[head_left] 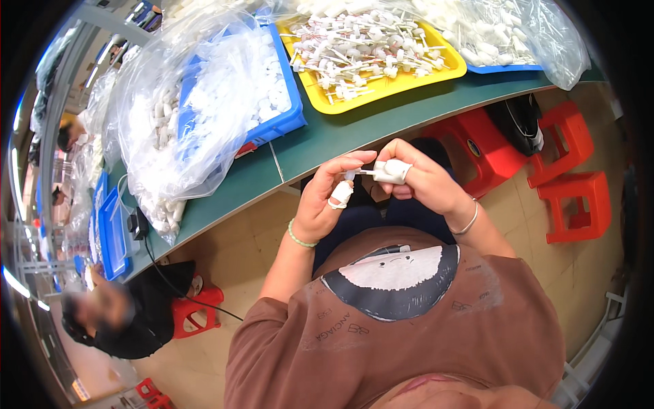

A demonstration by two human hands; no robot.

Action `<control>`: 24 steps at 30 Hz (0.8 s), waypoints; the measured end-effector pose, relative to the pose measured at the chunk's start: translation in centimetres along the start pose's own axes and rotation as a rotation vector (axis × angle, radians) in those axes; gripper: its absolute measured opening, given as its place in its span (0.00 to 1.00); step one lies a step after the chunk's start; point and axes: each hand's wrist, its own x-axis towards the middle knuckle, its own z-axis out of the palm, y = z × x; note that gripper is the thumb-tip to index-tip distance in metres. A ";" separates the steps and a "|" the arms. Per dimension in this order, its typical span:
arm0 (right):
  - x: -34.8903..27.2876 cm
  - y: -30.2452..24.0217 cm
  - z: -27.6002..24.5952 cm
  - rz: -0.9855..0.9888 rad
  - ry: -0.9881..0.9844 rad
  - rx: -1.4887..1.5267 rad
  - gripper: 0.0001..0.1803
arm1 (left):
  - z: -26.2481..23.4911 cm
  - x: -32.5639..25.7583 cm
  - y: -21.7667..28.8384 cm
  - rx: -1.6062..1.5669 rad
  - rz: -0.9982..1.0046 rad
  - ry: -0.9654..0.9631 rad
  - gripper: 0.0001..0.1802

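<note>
Both hands meet in front of my chest, just off the near edge of the green table. My left hand (pixel 323 198), its thumb wrapped in white, pinches one end of a small white plastic piece with a thin stem (pixel 365 172). Closed around the other end is my right hand (pixel 428 178), which also has white wrapping at its thumb. The fingers hide much of the piece, so its full shape cannot be made out. Beyond the hands, a yellow tray (pixel 334 107) holds many similar white pieces with thin stems.
A blue bin (pixel 294 117) of small white parts, partly under clear plastic bags (pixel 211 163), stands on the green table (pixel 300 151) to the left. Another blue tray (pixel 504 68) lies far right. Red stools (pixel 579 204) stand on the floor at right. A person sits at left.
</note>
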 end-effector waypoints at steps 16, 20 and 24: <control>0.3 0.8 0.8 -0.049 0.056 -0.104 0.13 | 2.1 -0.3 -2.4 -0.116 -0.099 -0.039 0.28; 0.6 2.0 0.3 -0.310 0.044 -0.324 0.13 | 2.9 0.0 -3.0 -0.374 -0.177 0.090 0.31; 0.4 0.5 1.3 -0.489 0.108 -0.678 0.13 | 3.8 0.8 -1.6 -0.713 -0.294 0.224 0.33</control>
